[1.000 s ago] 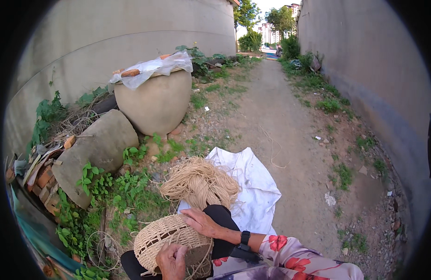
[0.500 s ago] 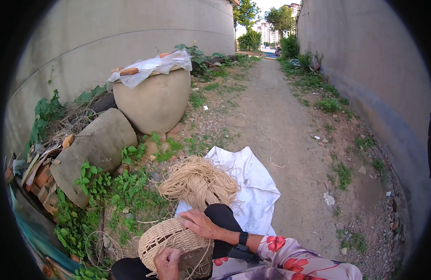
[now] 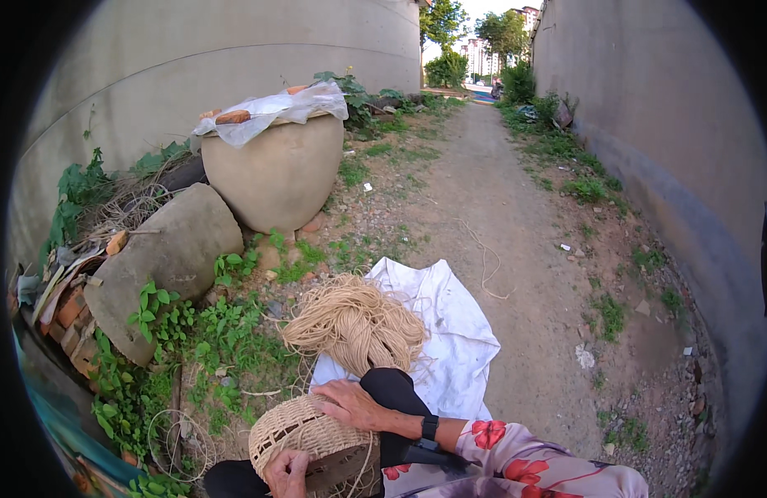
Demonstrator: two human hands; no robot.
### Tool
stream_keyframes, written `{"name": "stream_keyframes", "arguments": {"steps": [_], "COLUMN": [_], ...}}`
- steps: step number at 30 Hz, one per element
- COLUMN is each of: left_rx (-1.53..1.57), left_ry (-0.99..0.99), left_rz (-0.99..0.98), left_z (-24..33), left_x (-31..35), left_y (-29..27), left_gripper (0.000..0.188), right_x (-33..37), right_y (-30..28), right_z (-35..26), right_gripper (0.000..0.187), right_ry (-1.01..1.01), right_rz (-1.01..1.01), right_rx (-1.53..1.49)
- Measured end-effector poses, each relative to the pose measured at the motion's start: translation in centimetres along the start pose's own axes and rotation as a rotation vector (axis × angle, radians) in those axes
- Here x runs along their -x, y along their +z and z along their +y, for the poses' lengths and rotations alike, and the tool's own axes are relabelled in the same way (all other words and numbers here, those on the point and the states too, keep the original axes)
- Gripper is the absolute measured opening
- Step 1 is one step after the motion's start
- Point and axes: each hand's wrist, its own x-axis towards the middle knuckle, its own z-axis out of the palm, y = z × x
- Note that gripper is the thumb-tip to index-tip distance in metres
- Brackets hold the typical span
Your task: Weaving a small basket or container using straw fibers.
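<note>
A tan woven cord basket (image 3: 294, 426) lies tilted on its side in my lap, with a band of open gaps running through its weave. My left hand (image 3: 287, 473) has its thumb and fingers closed at the basket's near edge; what lies between the fingertips is partly hidden. Across the upper right of the weave rests my right hand (image 3: 352, 405), its fingers stretched out and slightly spread. A brown surface (image 3: 340, 466) shows inside the mouth, and loose cord strands hang there. Just beyond my right hand is a big bundle of tan cord (image 3: 354, 325).
The cord bundle lies partly on a white cloth (image 3: 454, 332). A large clay pot (image 3: 275, 174) covered with plastic sheet and bricks stands at the left, beside a toppled clay cylinder (image 3: 172, 257). Weeds (image 3: 226, 336) grow nearby. Walls (image 3: 665, 100) flank a dirt path (image 3: 483, 183).
My left hand has shifted slightly left along the basket's edge. The basket has turned a little, and the fingers of my right hand lie straighter and more spread. The cord bundle has stayed put.
</note>
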Motion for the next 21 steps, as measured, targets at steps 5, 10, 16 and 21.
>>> {"name": "stream_keyframes", "arguments": {"steps": [5, 10, 16, 21], "left_rx": [-0.011, 0.960, -0.241, 0.015], "left_ry": [0.212, -0.192, 0.116, 0.232], "left_rz": [0.226, 0.124, 0.063, 0.514], "left_z": [-0.2, -0.2, 0.0, -2.8], "left_x": [0.3, -0.6, -1.7, -5.0], "left_y": [-1.2, -3.3, -5.5, -4.6], "left_gripper": [0.022, 0.022, 0.028, 0.017], "right_x": [-0.2, 0.3, 0.4, -0.2], "right_y": [-0.2, 0.4, -1.1, -0.2], "right_z": [-0.4, 1.1, 0.4, 1.1], "right_gripper": [0.048, 0.048, 0.050, 0.050], "right_ry": [-0.117, 0.005, -0.015, -0.030], "right_rz": [-0.064, -0.247, -0.224, -0.180], "right_rx": [0.017, -0.061, -0.096, -0.065]}}
